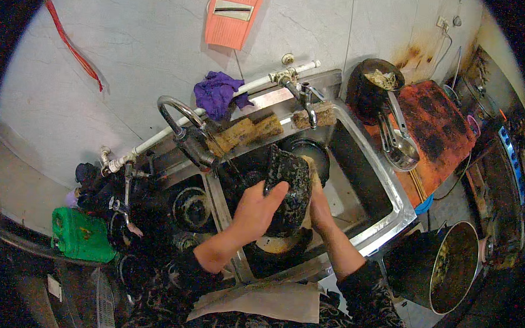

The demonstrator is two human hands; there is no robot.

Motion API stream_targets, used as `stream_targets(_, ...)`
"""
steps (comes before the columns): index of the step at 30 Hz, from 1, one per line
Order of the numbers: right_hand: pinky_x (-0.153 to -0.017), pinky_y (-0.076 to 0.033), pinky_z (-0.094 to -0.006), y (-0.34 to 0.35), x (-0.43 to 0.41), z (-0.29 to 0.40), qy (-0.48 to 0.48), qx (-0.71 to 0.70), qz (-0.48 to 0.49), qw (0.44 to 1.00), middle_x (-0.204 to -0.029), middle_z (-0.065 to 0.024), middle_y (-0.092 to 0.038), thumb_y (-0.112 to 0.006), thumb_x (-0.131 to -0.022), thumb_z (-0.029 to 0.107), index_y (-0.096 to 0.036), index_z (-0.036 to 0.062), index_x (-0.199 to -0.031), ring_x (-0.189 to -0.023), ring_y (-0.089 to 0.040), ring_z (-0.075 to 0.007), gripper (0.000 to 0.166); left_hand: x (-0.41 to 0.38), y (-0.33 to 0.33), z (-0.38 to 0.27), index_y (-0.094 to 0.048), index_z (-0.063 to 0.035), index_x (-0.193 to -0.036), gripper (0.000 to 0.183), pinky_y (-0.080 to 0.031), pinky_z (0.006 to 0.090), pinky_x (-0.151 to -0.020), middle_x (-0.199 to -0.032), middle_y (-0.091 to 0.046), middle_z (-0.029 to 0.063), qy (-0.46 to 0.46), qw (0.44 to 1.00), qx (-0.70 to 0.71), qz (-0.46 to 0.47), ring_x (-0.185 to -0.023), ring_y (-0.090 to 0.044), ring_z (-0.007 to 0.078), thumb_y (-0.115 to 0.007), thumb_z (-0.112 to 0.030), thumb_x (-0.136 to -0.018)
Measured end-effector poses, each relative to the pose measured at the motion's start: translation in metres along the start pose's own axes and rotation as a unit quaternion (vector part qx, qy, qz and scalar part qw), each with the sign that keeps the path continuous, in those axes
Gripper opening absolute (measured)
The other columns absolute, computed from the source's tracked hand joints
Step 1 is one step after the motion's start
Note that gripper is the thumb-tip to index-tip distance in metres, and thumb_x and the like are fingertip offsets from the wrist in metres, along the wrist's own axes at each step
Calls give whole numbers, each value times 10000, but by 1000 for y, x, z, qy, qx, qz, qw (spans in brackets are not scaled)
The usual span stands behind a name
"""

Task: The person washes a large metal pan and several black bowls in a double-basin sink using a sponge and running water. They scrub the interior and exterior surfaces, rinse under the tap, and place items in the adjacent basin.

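Over the right basin of a steel double sink, my left hand grips the near-left side of a dark, tilted bowl-like vessel, thumb across its edge. My right hand is against the vessel's right side with a tan cloth or sponge between them; its fingers are mostly hidden. Behind the vessel, a dark round bowl sits in the basin. A pale round thing shows beneath the vessel. A thin stream of water seems to fall from the curved faucet beside the vessel.
Scrub pads and a purple cloth lie at the sink's back, by a second tap. Dark bowls fill the left basin. A green jug stands left. Right are a saucepan, ladles and a large pot.
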State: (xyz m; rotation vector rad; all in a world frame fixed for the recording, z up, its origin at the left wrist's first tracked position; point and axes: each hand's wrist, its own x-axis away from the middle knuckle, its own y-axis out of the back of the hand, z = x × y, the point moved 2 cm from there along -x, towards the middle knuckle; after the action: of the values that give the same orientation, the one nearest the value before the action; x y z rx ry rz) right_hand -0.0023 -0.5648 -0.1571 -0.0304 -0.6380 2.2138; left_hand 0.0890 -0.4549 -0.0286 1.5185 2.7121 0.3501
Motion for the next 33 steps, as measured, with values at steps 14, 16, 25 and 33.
stream_targets(14, -886, -432, -471, -6, 49, 48, -107, -273, 103, 951, -1124, -128, -562, -553, -783, 354, -484, 62, -1189, -983, -553, -317, 504, -12, 45, 86, -501, -30, -1152, 402, -431, 382, -861, -1106, -563, 82, 231, 850, 474, 16, -999, -540, 221, -428, -343, -910)
stream_targets(16, -863, -449, -433, -11, 54, 69, -187, -354, 157, 903, -1050, -130, -594, -610, -728, 189, -498, 36, -1145, -924, -582, -297, 458, -1, 40, 87, -454, -40, -1201, 400, -383, 372, -914, -1152, -527, 88, 221, 915, 336, 29, -1065, -494, 227, -419, -319, -916)
stream_targets(25, -723, -490, -377, -65, 51, 43, 200, 599, 222, 742, -973, -207, -595, -641, -673, 292, -566, -23, -971, -841, -603, -320, 440, 30, -8, 68, 31, -102, -1390, 966, -194, 382, -1021, -1345, -206, 192, -30, 992, 66, -107, -1232, -237, 277, -657, -302, -741)
stream_targets(33, -671, -488, -391, -75, 72, 57, 173, 734, 303, 583, -941, -128, -584, -631, -635, 193, -531, 68, -1039, -772, -601, -305, 434, -7, 35, 123, -479, -53, -1089, 434, -258, 385, -972, -1157, -425, 89, 196, 906, 356, -115, -1142, -341, 208, -555, -265, -718)
